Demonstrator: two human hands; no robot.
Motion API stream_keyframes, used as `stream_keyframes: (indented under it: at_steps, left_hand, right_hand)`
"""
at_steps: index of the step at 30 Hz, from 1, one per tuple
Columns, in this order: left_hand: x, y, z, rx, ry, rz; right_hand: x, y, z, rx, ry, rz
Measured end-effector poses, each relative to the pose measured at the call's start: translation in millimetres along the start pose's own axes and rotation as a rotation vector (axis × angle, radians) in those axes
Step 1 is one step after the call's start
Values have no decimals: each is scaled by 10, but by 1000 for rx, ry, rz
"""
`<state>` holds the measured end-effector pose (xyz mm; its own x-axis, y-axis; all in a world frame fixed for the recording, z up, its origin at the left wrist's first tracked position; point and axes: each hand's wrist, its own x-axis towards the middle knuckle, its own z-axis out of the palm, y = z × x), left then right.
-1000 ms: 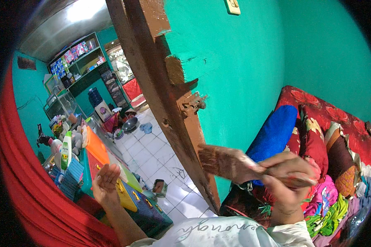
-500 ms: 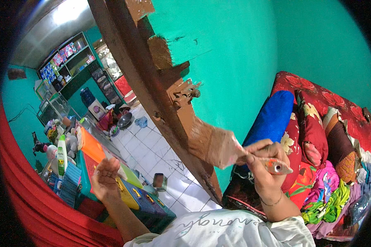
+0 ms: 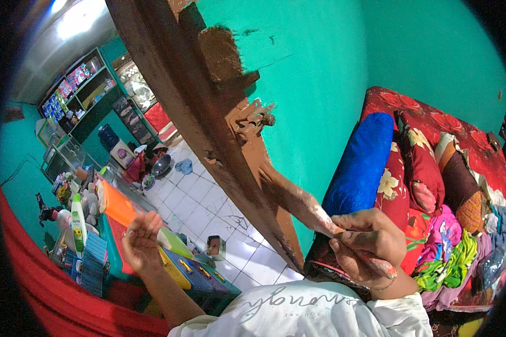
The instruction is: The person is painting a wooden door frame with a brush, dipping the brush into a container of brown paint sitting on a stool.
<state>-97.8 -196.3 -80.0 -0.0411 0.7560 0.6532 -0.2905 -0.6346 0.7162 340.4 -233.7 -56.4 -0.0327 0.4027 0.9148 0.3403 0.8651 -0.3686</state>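
Observation:
My right hand [image 3: 371, 247] is closed around the handle of a paintbrush [image 3: 298, 202]. Seen edge-on, the brush points up and left, its brown-coated bristles against the lower part of a brown wooden door post [image 3: 180, 106]. Wet-looking brown paint covers the post and runs unevenly onto the turquoise wall [image 3: 315, 84] beside it. A lumpy brown fitting [image 3: 253, 121], perhaps a latch, juts from the post above the brush. To the left, my left hand [image 3: 142, 241] is raised with its fingers loosely bent and nothing in it, near an orange container [image 3: 117, 203].
At right, a bed [image 3: 427, 112] with red floral bedding carries a blue bolster [image 3: 362, 160], pillows and heaped clothes [image 3: 455, 253]. A red curtain [image 3: 45, 281] hangs at lower left beside a cluttered table. Beyond the post lie a white tiled floor [image 3: 208, 208] and shelves [image 3: 84, 90].
My right hand has turned the paintbrush from its flat side to edge-on and shifted it slightly down. The left hand has barely moved; the view has shifted a little.

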Motion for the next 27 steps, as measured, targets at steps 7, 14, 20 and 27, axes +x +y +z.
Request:
stream_keyframes:
  at_steps: [7,14,20,27]
  left_hand:
    - [55,-10,-156,2,50,-97]
    - [266,-126,-42,-113,-18,-109]
    - [248,-152,-48,-22,97,-114]
    - [385,-238,-121,-60,-65,-139]
  right_hand:
    - [-57,-104,-156,37,68,162]
    - [5,-21,61,-55,23,-5]
    - [-75,-21,-182,-68,-99,28]
    - [22,-224,80,-21,99,81]
